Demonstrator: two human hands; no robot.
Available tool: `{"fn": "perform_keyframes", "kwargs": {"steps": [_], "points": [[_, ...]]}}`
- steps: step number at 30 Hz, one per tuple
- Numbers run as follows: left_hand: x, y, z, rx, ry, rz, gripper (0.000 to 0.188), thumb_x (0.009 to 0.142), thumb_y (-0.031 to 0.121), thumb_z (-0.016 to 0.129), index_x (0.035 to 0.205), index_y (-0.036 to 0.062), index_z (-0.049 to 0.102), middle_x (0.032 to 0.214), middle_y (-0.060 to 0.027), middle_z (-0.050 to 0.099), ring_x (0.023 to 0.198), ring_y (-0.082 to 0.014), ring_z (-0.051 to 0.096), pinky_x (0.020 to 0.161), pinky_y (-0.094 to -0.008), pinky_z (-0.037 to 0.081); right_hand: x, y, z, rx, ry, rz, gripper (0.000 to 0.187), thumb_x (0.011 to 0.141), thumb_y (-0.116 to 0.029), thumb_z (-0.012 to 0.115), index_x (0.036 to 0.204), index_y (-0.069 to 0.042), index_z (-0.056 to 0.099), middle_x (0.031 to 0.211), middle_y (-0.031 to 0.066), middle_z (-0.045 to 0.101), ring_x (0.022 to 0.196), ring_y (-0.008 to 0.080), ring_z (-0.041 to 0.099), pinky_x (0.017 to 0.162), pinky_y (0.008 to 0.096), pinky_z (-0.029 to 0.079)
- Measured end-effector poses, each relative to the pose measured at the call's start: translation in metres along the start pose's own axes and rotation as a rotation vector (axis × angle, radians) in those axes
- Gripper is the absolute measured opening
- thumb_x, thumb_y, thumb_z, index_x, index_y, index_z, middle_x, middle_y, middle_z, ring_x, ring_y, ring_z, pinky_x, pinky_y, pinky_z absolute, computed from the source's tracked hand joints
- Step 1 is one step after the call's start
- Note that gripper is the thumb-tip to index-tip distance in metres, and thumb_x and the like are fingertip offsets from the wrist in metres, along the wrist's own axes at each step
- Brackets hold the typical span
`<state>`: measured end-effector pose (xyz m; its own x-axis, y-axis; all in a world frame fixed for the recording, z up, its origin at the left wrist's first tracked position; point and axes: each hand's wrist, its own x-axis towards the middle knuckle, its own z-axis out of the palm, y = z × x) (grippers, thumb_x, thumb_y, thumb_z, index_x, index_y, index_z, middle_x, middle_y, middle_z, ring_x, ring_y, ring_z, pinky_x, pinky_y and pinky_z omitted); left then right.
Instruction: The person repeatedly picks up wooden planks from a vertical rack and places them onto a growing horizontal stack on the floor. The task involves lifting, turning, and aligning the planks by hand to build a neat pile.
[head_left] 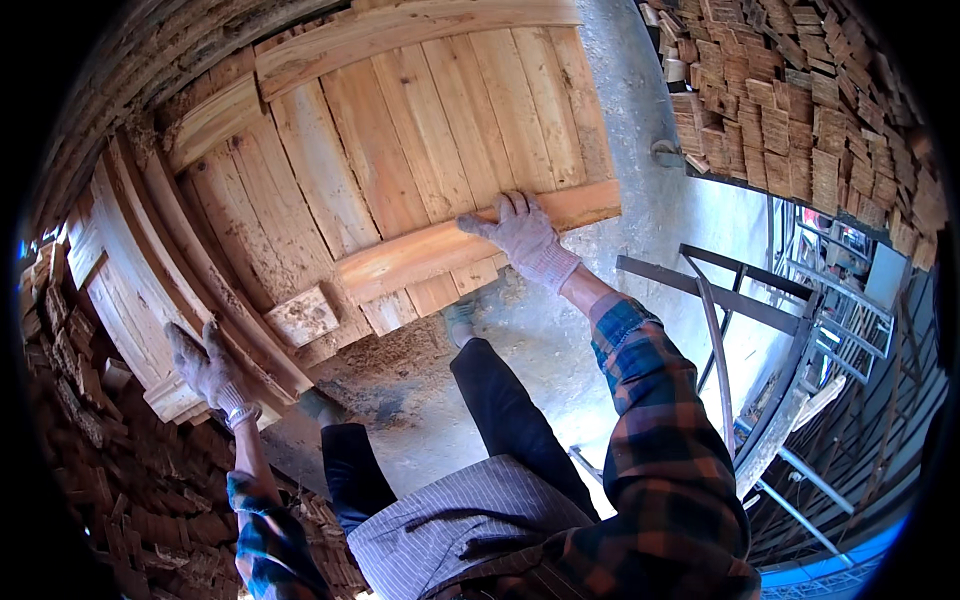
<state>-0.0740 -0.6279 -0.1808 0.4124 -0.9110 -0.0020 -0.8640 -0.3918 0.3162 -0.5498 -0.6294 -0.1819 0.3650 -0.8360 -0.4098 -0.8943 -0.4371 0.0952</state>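
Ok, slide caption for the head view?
Left hand and right hand, both gloved, on wooden plank panels, with stacked wood pieces nearby.

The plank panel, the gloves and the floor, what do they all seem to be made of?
Plank panel: wood, apparently unvarnished, showing grain and a mostly matte, pale orange-brown surface.
Gloves: probably knitted fabric, pale and soiled-looking, with ribbed-looking cuffs.
Floor: grey and mottled, so likely bare concrete, though the look leaves that open.
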Motion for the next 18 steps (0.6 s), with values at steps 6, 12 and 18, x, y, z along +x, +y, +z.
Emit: {"fn": "perform_keyframes", "kwargs": {"steps": [6, 12, 18], "points": [[0.01, -0.008, -0.019, 0.148, -0.146, -0.164, 0.075, 0.08, 0.041, 0.067, 0.14, 0.0058, 0.037, 0.109, -0.0238, 0.056, 0.102, -0.0367, 0.052, 0.09, -0.0417, 0.04, 0.008, -0.023, -0.036, 0.195, -0.103, 0.011, 0.047, 0.082, -0.009, 0.047, 0.126, -0.023, 0.055, 0.105, 0.0164, 0.053, 0.105, 0.0337, 0.051, 0.096, 0.0433, 0.04], [0.025, -0.06, -0.044, -0.331, 0.011, -0.172, 0.089, 0.059, 0.033, 0.085, 0.132, 0.0016, 0.043, 0.119, -0.0193, 0.053, 0.111, -0.0338, 0.051, 0.097, -0.0403, 0.042, 0.066, -0.16, -0.078, 1.061, 0.217, 0.079, 0.093, 0.066, -0.023, 0.079, 0.145, -0.016, 0.029, 0.124, 0.0215, 0.049, 0.116, 0.0369, 0.048, 0.1, 0.0445, 0.038], [0.039, -0.117, -0.066, 0.017, 0.043, -0.151, 0.086, 0.061, 0.041, 0.082, 0.132, 0.011, 0.045, 0.11, -0.0154, 0.055, 0.098, -0.0316, 0.056, 0.085, -0.04, 0.048, 0.201, -0.326, -0.187, 0.651, -0.207, 0.252, 0.111, 0.066, -0.051, 0.076, 0.148, -0.016, 0.009, 0.109, 0.0238, 0.051, 0.096, 0.0357, 0.057, 0.078, 0.0525, 0.049]]}}
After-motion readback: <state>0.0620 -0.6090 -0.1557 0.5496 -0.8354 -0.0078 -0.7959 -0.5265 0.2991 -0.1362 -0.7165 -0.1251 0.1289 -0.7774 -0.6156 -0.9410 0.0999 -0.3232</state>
